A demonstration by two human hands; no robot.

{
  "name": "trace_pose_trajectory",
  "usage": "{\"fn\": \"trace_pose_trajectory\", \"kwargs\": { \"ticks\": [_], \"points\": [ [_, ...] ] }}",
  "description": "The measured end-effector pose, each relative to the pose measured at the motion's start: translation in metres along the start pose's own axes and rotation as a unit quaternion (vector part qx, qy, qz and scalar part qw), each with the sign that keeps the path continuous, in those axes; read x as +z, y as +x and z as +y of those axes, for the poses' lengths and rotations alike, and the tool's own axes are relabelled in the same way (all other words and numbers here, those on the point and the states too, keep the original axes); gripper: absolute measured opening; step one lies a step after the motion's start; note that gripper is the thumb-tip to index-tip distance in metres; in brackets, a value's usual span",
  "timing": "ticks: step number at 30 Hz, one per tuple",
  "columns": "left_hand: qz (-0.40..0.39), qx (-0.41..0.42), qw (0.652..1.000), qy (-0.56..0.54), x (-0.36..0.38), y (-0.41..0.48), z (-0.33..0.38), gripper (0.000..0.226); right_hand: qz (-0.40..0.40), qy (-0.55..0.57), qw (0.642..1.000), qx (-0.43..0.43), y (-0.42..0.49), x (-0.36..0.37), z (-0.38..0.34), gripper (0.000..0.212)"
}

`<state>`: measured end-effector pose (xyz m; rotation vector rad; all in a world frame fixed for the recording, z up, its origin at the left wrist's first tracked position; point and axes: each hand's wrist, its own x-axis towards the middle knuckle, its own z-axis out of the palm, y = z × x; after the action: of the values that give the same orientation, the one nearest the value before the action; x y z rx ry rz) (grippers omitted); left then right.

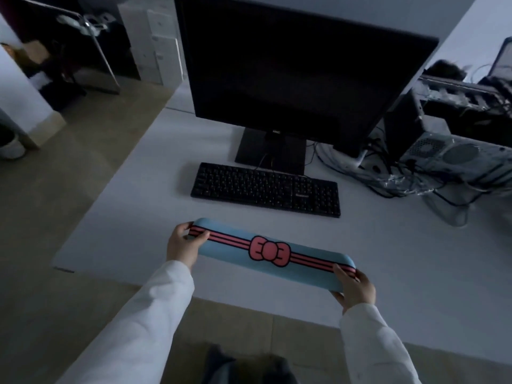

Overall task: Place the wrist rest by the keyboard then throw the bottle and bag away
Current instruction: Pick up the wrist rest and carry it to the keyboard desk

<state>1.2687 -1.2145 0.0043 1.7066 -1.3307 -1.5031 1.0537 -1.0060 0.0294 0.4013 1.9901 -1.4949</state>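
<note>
A long blue wrist rest [273,252] with red stripes and a red bow is held over the white desk [124,212], a short way in front of the black keyboard [266,188]. My left hand [184,245] grips its left end. My right hand [353,288] grips its right end near the desk's front edge. The rest lies roughly parallel to the keyboard and apart from it. No bottle or bag is in view.
A dark monitor [299,70] on a stand rises behind the keyboard. Tangled cables [388,173] and open computer cases [457,159] crowd the desk's right side. The floor [55,189] lies left of the desk, with a white pot [11,146] at the far left.
</note>
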Motion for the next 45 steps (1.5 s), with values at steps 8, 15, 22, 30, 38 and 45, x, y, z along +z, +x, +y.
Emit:
{"fn": "trace_pose_trajectory", "kwargs": {
  "ticks": [8,15,22,30,38,45],
  "points": [
    [-0.055,0.011,0.992,0.11,0.024,0.031,-0.006,0.046,0.075,-0.012,0.995,0.061,0.002,-0.009,0.044,0.044],
    [-0.058,0.017,0.984,0.168,0.04,0.042,-0.005,0.047,0.111,-0.085,0.988,0.07,0.018,-0.009,0.061,0.037],
    [-0.022,0.025,0.939,0.342,0.04,0.063,0.0,0.053,0.141,-0.21,0.965,0.071,0.02,-0.009,0.059,0.067],
    [-0.056,-0.022,0.931,0.359,0.036,0.076,-0.009,0.063,0.155,-0.182,0.966,0.1,0.025,-0.004,0.069,0.07],
    [-0.119,-0.069,0.919,0.371,0.044,0.078,-0.01,0.06,0.11,-0.246,0.958,0.096,0.032,0.006,0.064,0.038],
    [-0.093,-0.075,0.975,0.186,0.027,0.063,-0.012,0.041,0.087,-0.181,0.98,0.014,0.042,0.006,0.041,0.018]
  ]
}}
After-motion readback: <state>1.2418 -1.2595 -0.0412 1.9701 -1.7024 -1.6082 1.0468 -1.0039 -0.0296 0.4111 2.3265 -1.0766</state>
